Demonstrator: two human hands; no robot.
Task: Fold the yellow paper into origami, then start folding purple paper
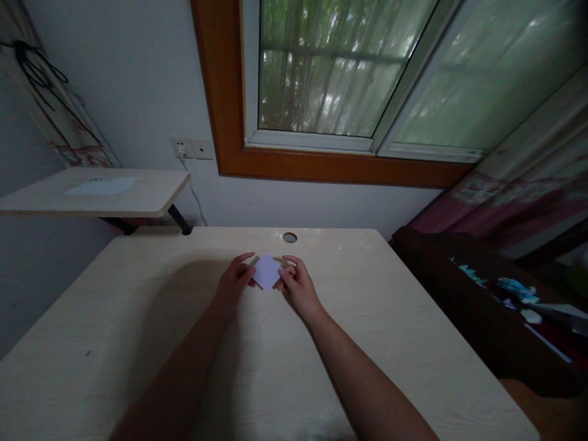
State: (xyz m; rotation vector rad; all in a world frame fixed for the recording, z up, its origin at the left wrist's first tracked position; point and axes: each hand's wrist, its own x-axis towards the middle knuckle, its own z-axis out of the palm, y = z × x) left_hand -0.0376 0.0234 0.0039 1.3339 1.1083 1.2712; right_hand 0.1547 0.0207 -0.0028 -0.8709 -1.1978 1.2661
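Paper (266,271), pinched just before the cable hole (290,237) in the desk (138,318), has left hand (234,283) and right hand (296,285) each with grip closed on an opposite corner, seemingly to steady it.

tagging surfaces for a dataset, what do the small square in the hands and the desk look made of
Paper square: probably thin paper, matte white, faintly lilac; flat, crisp edges. Desk: looks like pale wood-grain laminate board, smooth, slight sheen; faint grain lines and a round cable hole suggest it, though solid wood is possible.
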